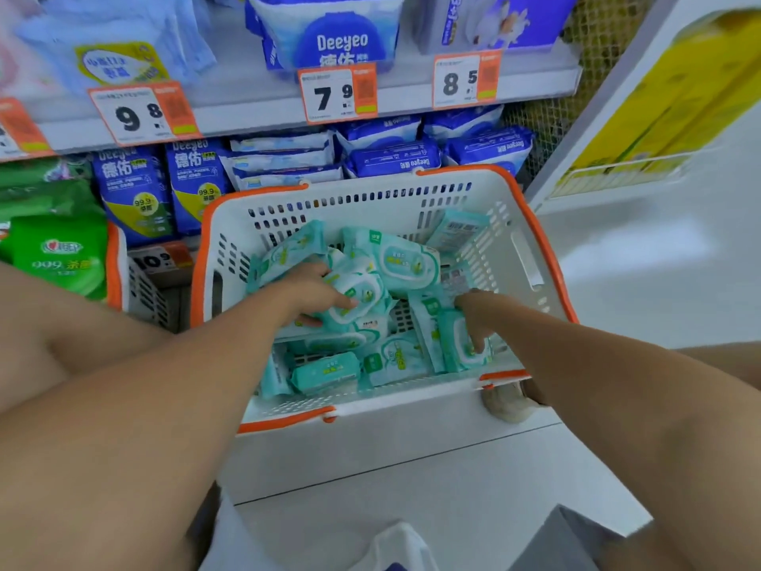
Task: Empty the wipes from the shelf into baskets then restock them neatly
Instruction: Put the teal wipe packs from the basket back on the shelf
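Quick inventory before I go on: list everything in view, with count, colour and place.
basket: one, white with orange rim, on the floor before the shelves
teal wipe packs: a dozen or so, loose in the basket
second basket: one, white and orange, partly seen at left
blue Deeyeo packs: many, on both shelves
green packs: several, lower shelf, far left
price tags: three fully seen, white and orange, upper shelf edge
shoe: one, pale, beside the basket
left hand: grips a teal pack
right hand: grips a teal pack

1 head view looks steeply down, close over the basket [531, 228], facing the shelf [255, 113].
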Demonstrator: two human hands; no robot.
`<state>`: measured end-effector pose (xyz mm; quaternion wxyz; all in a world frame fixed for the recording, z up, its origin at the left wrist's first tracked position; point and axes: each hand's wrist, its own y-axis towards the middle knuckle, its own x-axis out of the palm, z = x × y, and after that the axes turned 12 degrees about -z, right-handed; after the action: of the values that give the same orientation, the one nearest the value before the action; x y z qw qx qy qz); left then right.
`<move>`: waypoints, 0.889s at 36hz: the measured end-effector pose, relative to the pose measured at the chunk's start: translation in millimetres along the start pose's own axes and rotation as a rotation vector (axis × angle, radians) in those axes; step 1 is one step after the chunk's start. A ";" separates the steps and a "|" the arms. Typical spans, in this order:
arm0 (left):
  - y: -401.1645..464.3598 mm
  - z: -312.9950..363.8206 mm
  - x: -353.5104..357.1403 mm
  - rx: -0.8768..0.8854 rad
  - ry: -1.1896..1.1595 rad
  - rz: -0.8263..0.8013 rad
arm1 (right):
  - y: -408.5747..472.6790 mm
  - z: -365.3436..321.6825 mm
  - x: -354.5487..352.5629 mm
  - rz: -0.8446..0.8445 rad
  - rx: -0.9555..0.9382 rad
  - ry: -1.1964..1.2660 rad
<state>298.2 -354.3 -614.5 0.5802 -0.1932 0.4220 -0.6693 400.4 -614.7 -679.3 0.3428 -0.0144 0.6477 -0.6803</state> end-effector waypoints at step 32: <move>-211.5 188.2 -68.3 0.823 -0.771 -0.050 | -348.6 36.4 -203.7 0.729 -1.034 0.826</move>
<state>326.5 -360.5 -324.8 0.7039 -0.1915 -0.1207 -0.6733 416.9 -573.4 -276.3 0.2251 0.2981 0.9238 -0.0834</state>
